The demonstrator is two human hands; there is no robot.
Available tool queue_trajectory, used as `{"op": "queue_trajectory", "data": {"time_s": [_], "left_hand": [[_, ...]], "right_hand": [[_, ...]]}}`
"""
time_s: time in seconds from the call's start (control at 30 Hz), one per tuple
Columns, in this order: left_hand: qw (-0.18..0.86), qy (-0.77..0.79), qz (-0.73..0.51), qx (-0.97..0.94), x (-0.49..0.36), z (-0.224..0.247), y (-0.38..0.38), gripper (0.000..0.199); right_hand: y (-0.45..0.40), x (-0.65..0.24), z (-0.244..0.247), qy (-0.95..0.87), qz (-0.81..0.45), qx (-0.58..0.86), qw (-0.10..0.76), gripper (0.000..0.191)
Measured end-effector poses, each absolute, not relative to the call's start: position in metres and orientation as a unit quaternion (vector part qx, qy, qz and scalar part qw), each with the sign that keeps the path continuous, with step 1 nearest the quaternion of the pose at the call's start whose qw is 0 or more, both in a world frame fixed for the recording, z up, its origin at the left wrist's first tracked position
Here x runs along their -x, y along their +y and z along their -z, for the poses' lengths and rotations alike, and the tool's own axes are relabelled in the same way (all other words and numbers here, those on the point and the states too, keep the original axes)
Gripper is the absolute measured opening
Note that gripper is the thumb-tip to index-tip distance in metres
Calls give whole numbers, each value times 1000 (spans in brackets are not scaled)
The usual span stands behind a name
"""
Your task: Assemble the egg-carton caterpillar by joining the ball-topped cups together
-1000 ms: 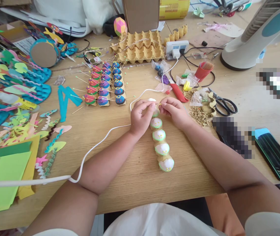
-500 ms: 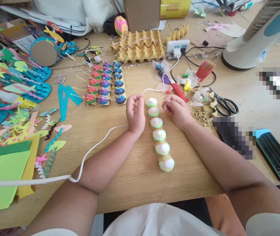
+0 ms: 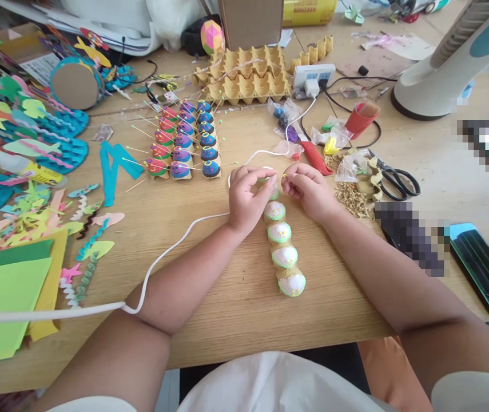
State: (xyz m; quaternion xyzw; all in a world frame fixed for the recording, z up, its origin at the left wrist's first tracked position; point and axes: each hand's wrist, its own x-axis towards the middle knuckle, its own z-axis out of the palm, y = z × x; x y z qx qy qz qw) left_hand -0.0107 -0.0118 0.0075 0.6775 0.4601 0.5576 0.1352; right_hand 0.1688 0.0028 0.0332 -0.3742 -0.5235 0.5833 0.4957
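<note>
My right hand (image 3: 308,189) pinches a small yellow bit of modelling clay (image 3: 285,176) between thumb and forefinger. Close by on its left, my left hand (image 3: 250,197) has thumb and fingertips drawn together; whether they hold anything is too small to tell. Beneath and between both hands runs a strip of egg-carton cups (image 3: 285,256), its bumps covered in white with light green rims. Small yellow dots show on the nearer bumps. My left fingers hide most of the far end of the strip.
Painted egg-carton strips with pins (image 3: 184,140) stand behind my hands. A white cable (image 3: 162,257) crosses my left forearm. To the right lie scissors (image 3: 398,180), a red-handled tool (image 3: 315,157), clay bags (image 3: 332,140) and a phone (image 3: 484,269). Paper cutouts (image 3: 25,214) cover the left side.
My left hand has moved right, over the far end of the strip, and its fingertips now come near those of my right hand. The right hand keeps its pinch on the yellow bit.
</note>
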Motion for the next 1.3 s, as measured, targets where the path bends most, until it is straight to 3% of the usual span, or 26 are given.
{"op": "queue_trajectory", "data": {"time_s": [0.53, 1.3], "left_hand": [[67, 458, -528, -712, 11, -7, -12, 11], [76, 454, -534, -709, 10, -7, -12, 9]], "right_hand": [[1, -169, -36, -567, -554, 356, 495, 28], [2, -171, -33, -626, -508, 347, 479, 18]]}}
